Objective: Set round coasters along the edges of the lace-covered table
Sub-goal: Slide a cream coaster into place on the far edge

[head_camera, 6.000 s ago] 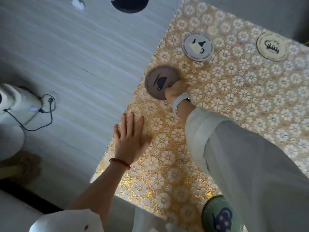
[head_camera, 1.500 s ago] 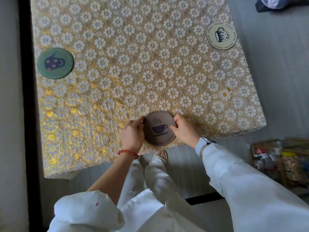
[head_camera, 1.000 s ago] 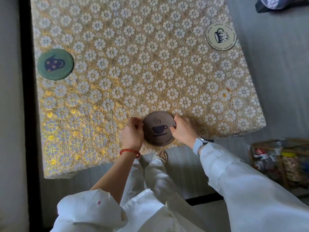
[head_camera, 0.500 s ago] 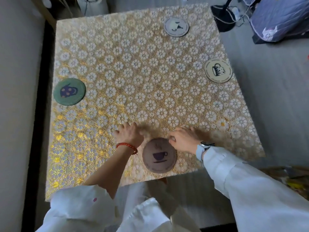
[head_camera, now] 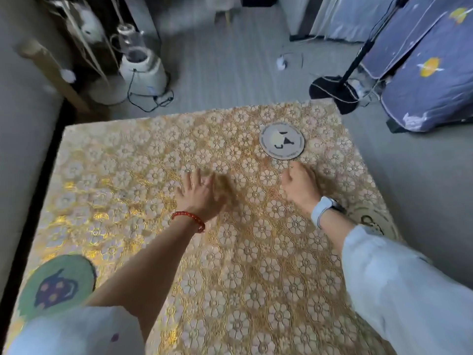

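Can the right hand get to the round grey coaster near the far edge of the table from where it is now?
Probably yes. The right hand lies just short of the round grey coaster, with only bare gold lace tablecloth between.

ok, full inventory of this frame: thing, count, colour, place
lace-covered table: 1, gold and white, centre
grey coaster: 1, far edge
green coaster: 1, purple teapot print, near left edge
cream coaster: 1, right edge, partly behind right arm
white appliance: 1, floor beyond the table, black cord
black stand: 1, floor, far right
blue bedding: 1, far right
left hand: flat on lace, empty, red bracelet
right hand: near grey coaster, empty, pale watch
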